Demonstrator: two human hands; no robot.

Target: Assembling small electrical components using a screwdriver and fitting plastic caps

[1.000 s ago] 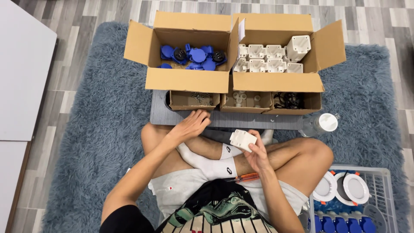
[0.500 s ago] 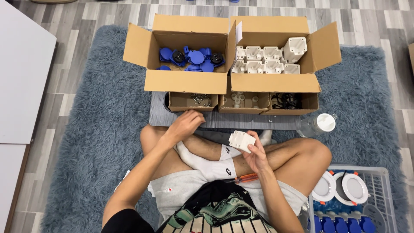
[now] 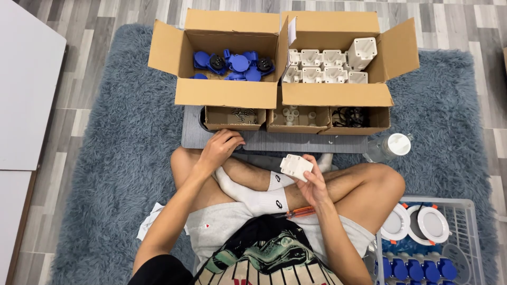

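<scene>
Soft blue rug (image 3: 105, 158) covers a grey wood floor (image 3: 68, 21), and a person sits on it with legs crossed. The right hand (image 3: 316, 184) holds a small white plastic part (image 3: 296, 167) up over the knees. The thumb and fingers (image 3: 311, 162) curl around its right side and pinch it tight, and the part sticks out to the left of them. The left hand (image 3: 219, 148) rests near the edge of a grey board (image 3: 296, 141), fingers bent and loose with nothing in them, just in front of a little box of screws (image 3: 236, 116). Farther away stand two big open boxes, one with blue parts (image 3: 232, 62) and one with white parts (image 3: 322, 66). A clear bottle (image 3: 388, 148) lies to the right. An orange screwdriver (image 3: 298, 212) lies on the lap.
</scene>
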